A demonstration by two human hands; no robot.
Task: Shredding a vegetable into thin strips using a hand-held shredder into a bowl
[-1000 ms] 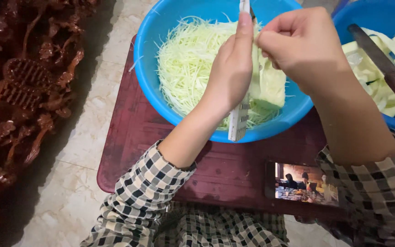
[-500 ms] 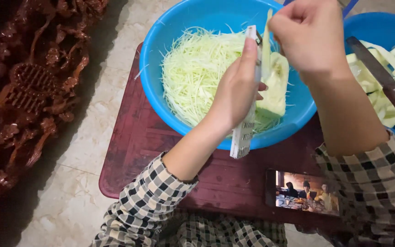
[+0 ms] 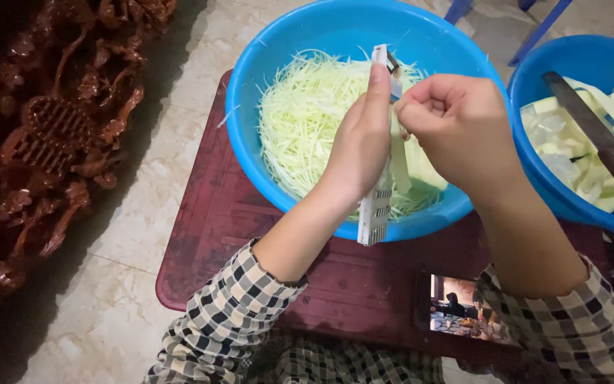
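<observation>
Glossy smooth plastic seen in blue basin (image 3: 286, 43) at top centre. Matt white plastic frame noted on grater (image 3: 374, 213). Dark red table (image 3: 200, 235) worn, dull. Carved wood (image 3: 51, 135) at left lacquered, shiny. Checked cloth sleeve (image 3: 229, 320) soft, matt.

Shreds (image 3: 307, 121) in left basin (image 3: 264, 57); knife (image 3: 595, 139) across right basin (image 3: 534, 171).

A narrow white grater (image 3: 376, 206) stands tilted over the near rim of a blue basin, its top leaning away. A pale green vegetable piece (image 3: 415, 165) rests against its far face, above a heap of fine pale shreds (image 3: 307, 121) inside the basin.
</observation>
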